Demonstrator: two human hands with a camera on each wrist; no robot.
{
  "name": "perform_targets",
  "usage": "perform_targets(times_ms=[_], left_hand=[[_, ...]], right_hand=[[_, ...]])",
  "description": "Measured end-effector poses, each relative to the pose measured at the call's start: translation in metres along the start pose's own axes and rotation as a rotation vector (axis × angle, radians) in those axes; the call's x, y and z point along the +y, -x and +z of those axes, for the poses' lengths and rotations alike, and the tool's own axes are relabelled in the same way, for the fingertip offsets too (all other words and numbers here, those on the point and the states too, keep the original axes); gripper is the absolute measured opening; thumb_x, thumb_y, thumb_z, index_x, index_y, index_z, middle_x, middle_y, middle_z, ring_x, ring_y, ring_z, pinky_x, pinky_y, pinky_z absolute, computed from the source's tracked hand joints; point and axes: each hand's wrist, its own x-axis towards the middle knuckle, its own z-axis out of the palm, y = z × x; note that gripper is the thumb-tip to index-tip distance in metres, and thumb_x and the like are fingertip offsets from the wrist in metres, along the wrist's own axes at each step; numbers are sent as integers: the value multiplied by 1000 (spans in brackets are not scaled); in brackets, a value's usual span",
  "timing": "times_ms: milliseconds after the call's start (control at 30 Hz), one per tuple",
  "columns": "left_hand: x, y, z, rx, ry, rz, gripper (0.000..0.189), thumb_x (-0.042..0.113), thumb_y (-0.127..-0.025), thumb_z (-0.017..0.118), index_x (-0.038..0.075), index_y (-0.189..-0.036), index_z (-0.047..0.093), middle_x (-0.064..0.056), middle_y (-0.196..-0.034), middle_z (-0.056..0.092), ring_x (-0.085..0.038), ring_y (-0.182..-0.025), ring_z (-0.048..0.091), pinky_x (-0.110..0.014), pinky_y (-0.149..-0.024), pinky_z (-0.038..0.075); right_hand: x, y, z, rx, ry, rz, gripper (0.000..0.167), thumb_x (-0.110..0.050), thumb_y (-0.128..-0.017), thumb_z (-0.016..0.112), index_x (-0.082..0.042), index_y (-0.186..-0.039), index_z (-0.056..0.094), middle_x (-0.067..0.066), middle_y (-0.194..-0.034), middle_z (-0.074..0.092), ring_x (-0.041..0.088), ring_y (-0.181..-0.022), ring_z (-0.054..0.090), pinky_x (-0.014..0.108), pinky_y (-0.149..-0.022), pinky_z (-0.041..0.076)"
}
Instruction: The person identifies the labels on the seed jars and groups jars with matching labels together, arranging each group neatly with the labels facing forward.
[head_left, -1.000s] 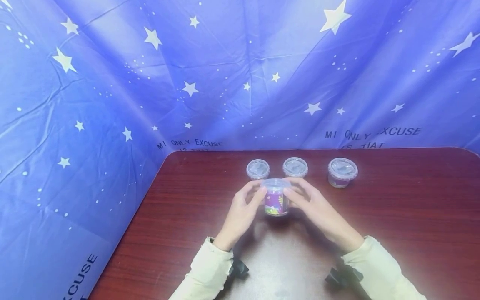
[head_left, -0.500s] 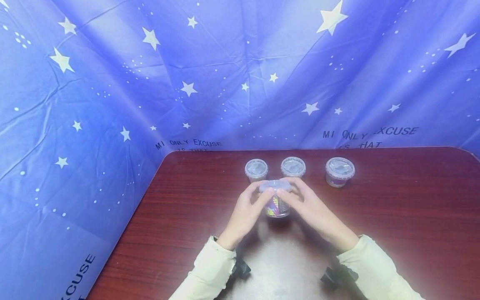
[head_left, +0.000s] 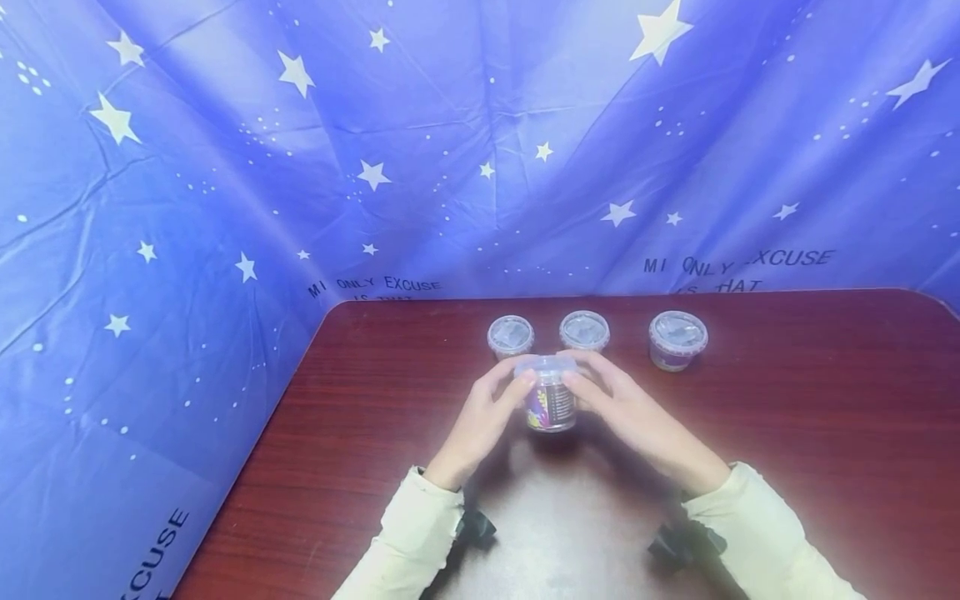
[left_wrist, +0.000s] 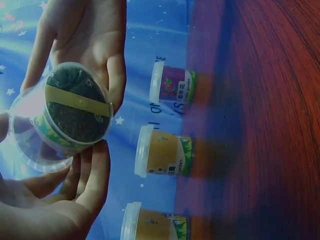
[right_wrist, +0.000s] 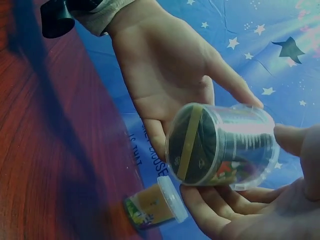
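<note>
Both hands grip a small clear plastic tub with a lid, held up over the table in the head view. My left hand (head_left: 480, 408) holds its left side and my right hand (head_left: 626, 408) its right, thumbs at the near side just under the lid. The tub (head_left: 550, 407) has a label of purple, yellow and black print. Its underside, dark with a yellow strip across it, shows in the left wrist view (left_wrist: 77, 117). From the right wrist, the tub (right_wrist: 215, 145) lies tilted between the fingers of both hands.
Behind the hands stand three similar lidded tubs: a left one (head_left: 511, 333), a middle one (head_left: 584, 330) and, farther right, one with a purple label (head_left: 677, 340). They stand on a dark red wooden table (head_left: 810, 433). A blue star-patterned cloth (head_left: 450, 125) hangs behind and at the left.
The tub has been turned between the hands, so its black printed panel now faces the near side. The thumbs met at the front half a second ago and are now apart again.
</note>
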Motion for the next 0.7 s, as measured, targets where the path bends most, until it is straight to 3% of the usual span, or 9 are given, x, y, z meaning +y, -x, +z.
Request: perform_targets(times_ms=[167, 300, 567, 700], left_hand=[[-1, -1, -1, -42, 42, 4, 39, 27, -103, 53, 10, -138, 57, -11, -129, 64, -18, -116, 61, -38, -99, 52], [-3, -2, 1, -45, 58, 0, 40, 26, -103, 52, 9, -140, 55, -11, -132, 63, -19, -118, 60, -38, -99, 52], [3, 3, 9, 110, 27, 5, 40, 25, -101, 58, 9, -137, 53, -17, -124, 61, -25, -112, 63, -38, -95, 55], [7, 7, 14, 144, 21, 1, 41, 24, -99, 62, 7, -134, 52, -16, -123, 61, -25, -111, 62, -39, -96, 54]], right_hand=[[2, 0, -5, -13, -20, 17, 50, -38, -102, 54, -15, -146, 45, 6, -141, 55, 22, -125, 58, 36, -105, 49], [4, 0, -7, 2, -50, 13, 52, -34, -101, 58, -10, -145, 46, 8, -140, 57, 17, -120, 62, 29, -99, 52], [7, -1, -4, 118, -36, 6, 54, -32, -99, 61, -4, -144, 48, 17, -134, 59, 12, -108, 67, 26, -91, 56], [7, -2, -3, 154, -6, 8, 54, -33, -98, 63, -6, -143, 49, 17, -130, 61, 17, -109, 67, 27, -91, 56]])
